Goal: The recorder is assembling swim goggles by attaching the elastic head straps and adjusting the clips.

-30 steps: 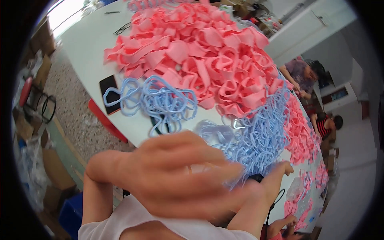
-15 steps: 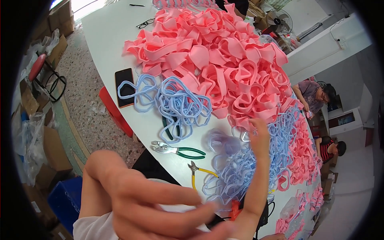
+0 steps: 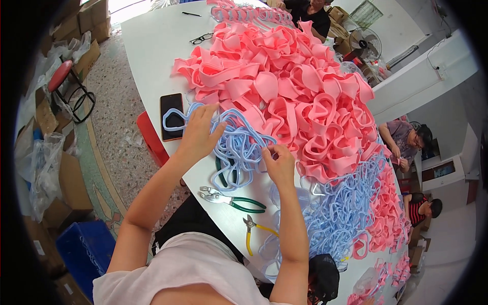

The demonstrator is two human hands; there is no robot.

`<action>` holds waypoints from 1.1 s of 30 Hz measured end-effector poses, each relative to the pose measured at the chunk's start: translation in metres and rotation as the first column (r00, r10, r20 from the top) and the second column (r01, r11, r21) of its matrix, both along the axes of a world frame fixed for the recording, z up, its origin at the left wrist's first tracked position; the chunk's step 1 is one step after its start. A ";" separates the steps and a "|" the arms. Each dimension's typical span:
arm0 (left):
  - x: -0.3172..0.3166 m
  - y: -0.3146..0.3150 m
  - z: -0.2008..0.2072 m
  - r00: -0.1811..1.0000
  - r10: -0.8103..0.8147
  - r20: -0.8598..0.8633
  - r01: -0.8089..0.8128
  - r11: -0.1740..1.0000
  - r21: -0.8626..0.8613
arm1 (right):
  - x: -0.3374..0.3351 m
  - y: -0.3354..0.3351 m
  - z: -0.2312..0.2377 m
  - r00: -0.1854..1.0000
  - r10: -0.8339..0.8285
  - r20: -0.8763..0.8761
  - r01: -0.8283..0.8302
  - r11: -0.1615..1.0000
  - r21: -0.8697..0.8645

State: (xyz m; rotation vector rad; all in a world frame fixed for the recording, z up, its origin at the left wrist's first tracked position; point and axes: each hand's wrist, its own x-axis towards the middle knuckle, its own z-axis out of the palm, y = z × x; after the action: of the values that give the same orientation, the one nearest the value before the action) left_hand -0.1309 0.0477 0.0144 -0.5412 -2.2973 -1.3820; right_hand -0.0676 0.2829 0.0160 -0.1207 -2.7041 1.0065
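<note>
A bundle of pale-blue cord loops (image 3: 238,147) lies on the white table in front of me. My left hand (image 3: 199,133) rests over its left side, fingers stretched and apart. At the bundle's right edge, my right hand (image 3: 278,161) has its fingertips pinched on a blue cord loop. A dark phone (image 3: 172,134) sits partly under the loops by my left hand. Below the bundle are green-handled pliers (image 3: 231,200) and yellow-handled cutters (image 3: 249,231). Another dark-green-handled tool (image 3: 219,170) is mostly covered by the cords.
A large heap of pink fabric bands (image 3: 284,81) fills the far side of the table. More blue loops (image 3: 335,208) are piled to my right, beside clear plastic cups (image 3: 292,195). Glasses (image 3: 202,38) and a pen (image 3: 191,14) lie far left. Several people sit around the table.
My left hand has gone from close before the camera to the blue bundle. My right hand has moved left from the pink heap's edge to the same bundle. The view has shifted.
</note>
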 end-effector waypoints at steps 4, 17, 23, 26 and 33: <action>-0.012 0.009 -0.005 0.992 -0.063 0.108 0.070 0.996 -0.061 | 0.005 -0.003 0.000 0.984 -0.057 -0.168 0.043 0.995 -0.086; 0.028 0.005 0.003 0.721 -0.538 0.437 -0.006 0.626 0.780 | -0.067 0.074 -0.009 0.947 -0.207 -0.244 0.260 0.942 0.212; 0.041 0.005 0.014 0.707 -0.591 0.389 -0.030 0.523 0.852 | -0.054 0.057 0.030 0.877 -0.260 -0.404 0.018 0.858 -0.513; 0.041 0.006 0.011 0.677 -0.626 0.388 0.005 0.530 0.848 | -0.038 0.035 0.055 0.659 -0.321 -0.680 -0.028 0.893 -0.449; 0.045 0.024 0.022 0.797 -0.569 0.200 0.141 0.497 0.856 | 0.005 0.012 0.078 0.977 -0.003 -0.213 -0.124 0.802 -0.584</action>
State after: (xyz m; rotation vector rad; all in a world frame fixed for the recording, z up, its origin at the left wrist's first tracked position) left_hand -0.0859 0.0717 0.0364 -0.4144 -1.5085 -2.8253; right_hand -0.0624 0.2950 0.0939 -0.0383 -2.1269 1.7573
